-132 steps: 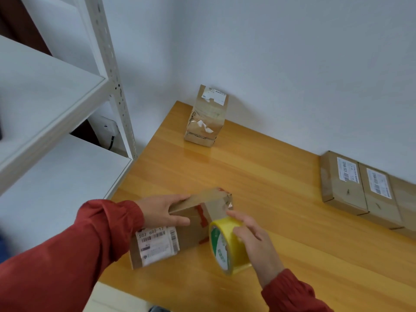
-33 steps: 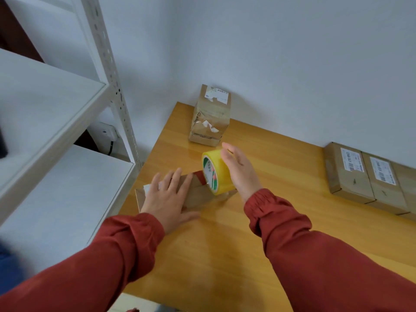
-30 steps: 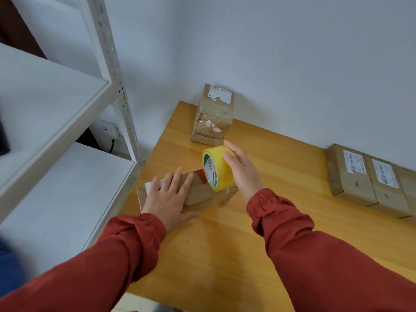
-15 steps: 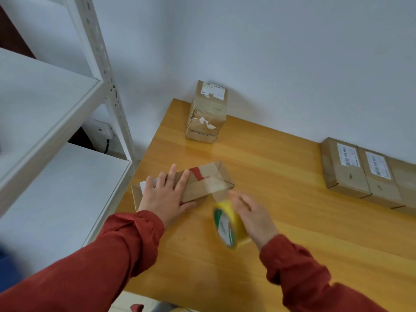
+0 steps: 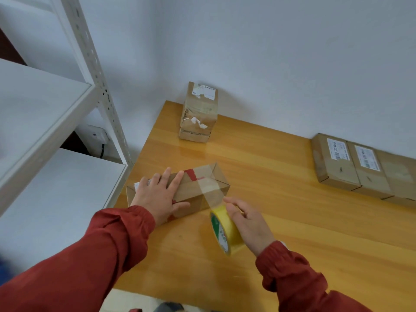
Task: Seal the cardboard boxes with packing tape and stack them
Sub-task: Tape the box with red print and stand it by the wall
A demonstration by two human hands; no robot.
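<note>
Head view shows our left hand (image 5: 157, 197) pressed flat, fingers straight, on the left half of the cardboard box (image 5: 198, 184) at lower centre. Just below and right of it, our right hand (image 5: 249, 224) grasps the yellow tape roll (image 5: 226, 231), its clear strip (image 5: 209, 191) stretched over the box's right end. We judge the box light, fairly stiff and apt to slide on the glossy table (image 5: 304, 233), so it is best pinned from above or taken by its long sides.

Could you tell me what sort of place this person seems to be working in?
Probably a small packing or mail room: labelled parcels line the wall on a wooden table, white metal shelving stands beside it, and tape stretches from a yellow roll onto a cardboard box.
</note>
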